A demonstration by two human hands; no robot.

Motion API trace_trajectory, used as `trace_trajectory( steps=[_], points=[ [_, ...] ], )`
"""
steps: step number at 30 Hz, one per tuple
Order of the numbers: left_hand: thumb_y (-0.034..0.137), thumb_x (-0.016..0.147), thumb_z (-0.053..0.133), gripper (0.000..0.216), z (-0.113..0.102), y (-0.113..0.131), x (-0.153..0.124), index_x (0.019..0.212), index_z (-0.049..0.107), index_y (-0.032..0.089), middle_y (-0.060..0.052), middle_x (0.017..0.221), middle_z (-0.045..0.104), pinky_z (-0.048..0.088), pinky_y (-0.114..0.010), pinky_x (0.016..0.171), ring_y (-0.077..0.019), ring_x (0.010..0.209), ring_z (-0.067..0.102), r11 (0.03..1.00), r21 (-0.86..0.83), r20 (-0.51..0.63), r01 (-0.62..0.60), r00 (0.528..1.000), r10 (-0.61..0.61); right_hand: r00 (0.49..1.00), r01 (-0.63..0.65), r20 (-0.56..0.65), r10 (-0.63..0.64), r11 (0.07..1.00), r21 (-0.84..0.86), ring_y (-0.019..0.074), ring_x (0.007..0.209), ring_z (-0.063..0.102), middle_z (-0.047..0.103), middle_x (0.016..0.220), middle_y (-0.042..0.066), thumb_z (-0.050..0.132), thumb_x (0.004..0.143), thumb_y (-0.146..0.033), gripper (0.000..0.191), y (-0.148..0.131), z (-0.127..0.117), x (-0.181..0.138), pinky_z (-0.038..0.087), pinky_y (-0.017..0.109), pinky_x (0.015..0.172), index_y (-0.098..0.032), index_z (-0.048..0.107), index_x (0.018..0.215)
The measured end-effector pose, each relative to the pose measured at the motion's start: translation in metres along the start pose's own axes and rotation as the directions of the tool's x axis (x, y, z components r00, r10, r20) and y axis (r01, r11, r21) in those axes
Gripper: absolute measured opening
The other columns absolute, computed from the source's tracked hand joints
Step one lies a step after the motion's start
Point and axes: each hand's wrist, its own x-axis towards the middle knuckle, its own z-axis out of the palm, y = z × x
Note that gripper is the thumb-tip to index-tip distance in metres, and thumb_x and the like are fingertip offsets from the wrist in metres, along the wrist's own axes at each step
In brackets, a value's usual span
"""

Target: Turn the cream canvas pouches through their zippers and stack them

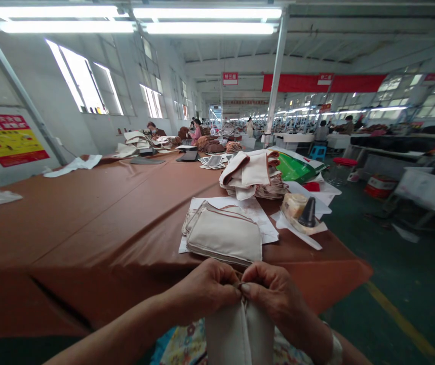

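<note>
Both my hands meet at the near edge of the table, fingertips almost touching. My left hand is closed in a pinch on the top of a cream fabric piece. Close beside it, my right hand pinches the same piece, thumb on top. A seam runs down the middle of the piece, which hangs over my lap. Just beyond my hands lies a stack of cream sewn pieces with dark edging, on a white paper sheet.
A pile of cream pieces with brown edges stands farther back. At the table's right are a tape roll and a black cone. A brown cover drapes the table. Co-workers sit far back.
</note>
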Motion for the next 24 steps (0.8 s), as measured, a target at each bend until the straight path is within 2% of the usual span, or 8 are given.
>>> trace_trajectory(
  steps=[5, 10, 13, 16, 18, 20, 22, 24],
  points=[
    [0.022, 0.069, 0.061, 0.009, 0.003, 0.001, -0.001, 0.066, 0.061, 0.013, 0.005, 0.055, 0.042, 0.017, -0.024, 0.046, -0.0072, 0.048, 0.027, 0.986, -0.163, 0.019, 0.038, 0.999, -0.035, 0.950, 0.314, 0.043, -0.311, 0.939, -0.139, 0.0118, 0.067, 0.049, 0.055, 0.074, 0.000, 0.056, 0.092, -0.025, 0.015, -0.007, 0.003, -0.009, 0.039, 0.021, 0.060, -0.016, 0.064, 0.084],
    [0.018, 0.057, 0.064, 0.010, 0.005, 0.000, -0.007, 0.064, 0.065, 0.011, 0.003, 0.054, 0.051, 0.022, -0.021, 0.045, -0.0076, 0.046, 0.036, 0.923, -0.361, 0.030, 0.136, 0.991, -0.134, 0.706, 0.697, 0.308, -0.637, 0.549, -0.462, 0.0124, 0.066, 0.051, 0.056, 0.078, 0.003, 0.043, 0.093, -0.010, 0.025, 0.002, -0.010, -0.013, 0.039, 0.022, 0.057, -0.017, 0.065, 0.103],
    [0.027, 0.063, 0.070, 0.017, 0.006, -0.005, -0.009, 0.067, 0.065, 0.012, 0.001, 0.055, 0.053, 0.025, -0.021, 0.044, -0.0090, 0.045, 0.040, 0.863, -0.483, 0.071, 0.148, 0.989, -0.130, 0.626, 0.734, 0.412, -0.662, 0.322, -0.598, 0.0141, 0.068, 0.055, 0.062, 0.083, 0.006, 0.048, 0.093, -0.012, 0.029, 0.007, -0.016, -0.014, 0.042, 0.023, 0.058, -0.017, 0.060, 0.119],
    [0.041, 0.067, 0.079, 0.035, 0.006, -0.009, -0.010, 0.067, 0.062, 0.011, 0.002, 0.056, 0.050, 0.024, -0.021, 0.045, -0.0077, 0.046, 0.037, 0.874, -0.472, 0.086, 0.117, 0.993, -0.086, 0.628, 0.683, 0.394, -0.671, 0.233, -0.692, 0.0140, 0.063, 0.055, 0.065, 0.077, 0.005, 0.051, 0.094, -0.012, 0.020, 0.006, -0.016, -0.018, 0.043, 0.024, 0.058, -0.017, 0.066, 0.107],
    [0.047, 0.068, 0.081, 0.041, 0.005, -0.009, -0.012, 0.070, 0.062, 0.010, 0.001, 0.059, 0.050, 0.025, -0.021, 0.046, -0.0074, 0.049, 0.036, 0.904, -0.418, 0.104, 0.084, 0.994, -0.045, 0.638, 0.693, 0.396, -0.661, 0.269, -0.669, 0.0156, 0.066, 0.059, 0.068, 0.080, 0.006, 0.049, 0.095, -0.013, 0.022, 0.006, -0.013, -0.024, 0.046, 0.025, 0.061, -0.018, 0.064, 0.110],
    [0.050, 0.072, 0.078, 0.043, 0.001, -0.008, -0.014, 0.073, 0.063, 0.010, 0.000, 0.064, 0.051, 0.027, -0.020, 0.048, -0.0074, 0.052, 0.036, 0.927, -0.375, 0.127, 0.031, 0.992, 0.018, 0.682, 0.696, 0.351, -0.641, 0.423, -0.579, 0.0188, 0.080, 0.063, 0.069, 0.094, 0.009, 0.047, 0.097, -0.016, 0.027, 0.007, -0.011, -0.030, 0.050, 0.027, 0.072, -0.019, 0.058, 0.121],
    [0.051, 0.076, 0.075, 0.043, -0.003, -0.005, -0.018, 0.075, 0.064, 0.010, 0.000, 0.066, 0.051, 0.027, -0.020, 0.049, -0.0074, 0.054, 0.035, 0.943, -0.331, 0.140, -0.028, 0.987, 0.078, 0.799, 0.583, 0.187, -0.572, 0.658, -0.476, 0.0200, 0.090, 0.063, 0.067, 0.102, 0.009, 0.043, 0.099, -0.020, 0.026, 0.006, -0.010, -0.035, 0.049, 0.028, 0.079, -0.021, 0.055, 0.122],
    [0.052, 0.080, 0.072, 0.043, -0.006, 0.000, -0.022, 0.079, 0.065, 0.010, 0.000, 0.068, 0.052, 0.027, -0.020, 0.050, -0.0079, 0.056, 0.036, 0.961, -0.264, 0.154, -0.075, 0.981, 0.119, 0.918, 0.383, 0.048, -0.394, 0.848, -0.368, 0.0183, 0.085, 0.061, 0.065, 0.095, 0.006, 0.037, 0.102, -0.027, 0.024, -0.002, -0.011, -0.036, 0.047, 0.027, 0.076, -0.022, 0.059, 0.110]
  ],
)
